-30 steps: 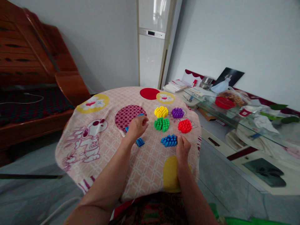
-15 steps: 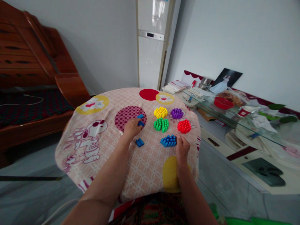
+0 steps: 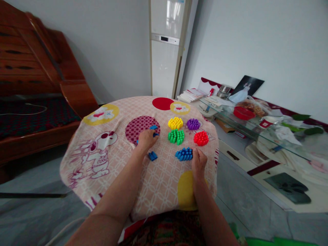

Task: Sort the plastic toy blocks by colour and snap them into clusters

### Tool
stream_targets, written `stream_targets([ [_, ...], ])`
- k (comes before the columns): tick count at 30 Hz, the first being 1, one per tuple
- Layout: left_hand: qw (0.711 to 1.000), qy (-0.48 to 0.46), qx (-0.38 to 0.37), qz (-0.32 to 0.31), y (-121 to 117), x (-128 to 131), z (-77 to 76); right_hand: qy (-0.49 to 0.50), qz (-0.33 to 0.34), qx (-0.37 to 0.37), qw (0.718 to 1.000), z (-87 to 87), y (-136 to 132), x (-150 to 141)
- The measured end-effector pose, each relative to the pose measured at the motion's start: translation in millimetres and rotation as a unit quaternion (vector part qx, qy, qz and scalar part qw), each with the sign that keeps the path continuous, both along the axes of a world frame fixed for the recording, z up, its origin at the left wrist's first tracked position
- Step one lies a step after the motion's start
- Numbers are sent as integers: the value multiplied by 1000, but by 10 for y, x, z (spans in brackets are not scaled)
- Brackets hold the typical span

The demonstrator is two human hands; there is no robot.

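Note:
On the tablecloth-covered table (image 3: 159,184) my left hand (image 3: 146,139) is closed, its fingertips pinching a small blue plastic piece (image 3: 155,134). Further blue pieces (image 3: 153,156) lie below that hand, another blue piece (image 3: 153,127) lies just beyond it, and a bit of blue shows at its left side. My right hand (image 3: 199,160) has its fingers curled against the right end of a cluster of blue round-topped pieces (image 3: 183,154); what its fingertips hold is hidden. Beyond are similar clusters in green (image 3: 176,136), yellow (image 3: 175,123), purple (image 3: 193,124) and red (image 3: 201,138).
To the right, a glass-topped cabinet (image 3: 271,136) carries a red bowl (image 3: 243,112), papers (image 3: 191,94) and bags. A wooden bench (image 3: 43,78) stands at the left. A tall white appliance (image 3: 165,65) is behind the table.
My left hand has shifted slightly right over the blue pieces, uncovering a bit of blue at its left. My right hand stays at the blue cluster.

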State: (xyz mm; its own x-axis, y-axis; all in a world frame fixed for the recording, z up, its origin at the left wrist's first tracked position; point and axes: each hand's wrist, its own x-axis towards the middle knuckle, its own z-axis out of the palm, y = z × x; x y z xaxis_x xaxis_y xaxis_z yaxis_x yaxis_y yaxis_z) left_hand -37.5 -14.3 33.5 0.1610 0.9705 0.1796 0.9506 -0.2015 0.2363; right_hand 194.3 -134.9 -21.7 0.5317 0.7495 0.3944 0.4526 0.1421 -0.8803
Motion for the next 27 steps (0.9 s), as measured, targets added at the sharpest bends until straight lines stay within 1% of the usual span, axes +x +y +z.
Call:
stream_targets([
  [2, 1000, -21, 8, 21, -24, 8, 46, -2, -2, 0, 1000, -4, 8, 3],
  [4, 998, -56, 23, 18, -76, 38, 88, -1, -3, -1, 1000, 0, 12, 0],
  [6, 993, -105, 35, -27, -160, 110, 110, 2, -4, -4, 1000, 14, 9, -8],
  [9, 975, -178, 23, -129, -321, 307, 87, 3, -5, -8, 1000, 41, -4, -20],
  [10, 969, -189, 14, -156, -372, 386, 67, 1, -6, -9, 1000, 48, -8, -22],
  [12, 965, -185, 3, -187, -451, 534, 21, -3, -3, -10, 1000, 54, -13, -22],
  [14, 964, -175, -1, -199, -491, 643, -20, -2, -2, -12, 1000, 51, -12, -18],
  [17, 964, -171, -7, -205, -501, 710, -53, 5, -1, -8, 1000, 37, -9, -16],
  [24, 957, -172, -29, -232, -537, 717, -65, 11, 1, -7, 1000, 32, -17, -23],
  [27, 959, -167, -30, -225, -516, 684, -31, 9, 0, -7, 1000, 39, -19, -23],
])
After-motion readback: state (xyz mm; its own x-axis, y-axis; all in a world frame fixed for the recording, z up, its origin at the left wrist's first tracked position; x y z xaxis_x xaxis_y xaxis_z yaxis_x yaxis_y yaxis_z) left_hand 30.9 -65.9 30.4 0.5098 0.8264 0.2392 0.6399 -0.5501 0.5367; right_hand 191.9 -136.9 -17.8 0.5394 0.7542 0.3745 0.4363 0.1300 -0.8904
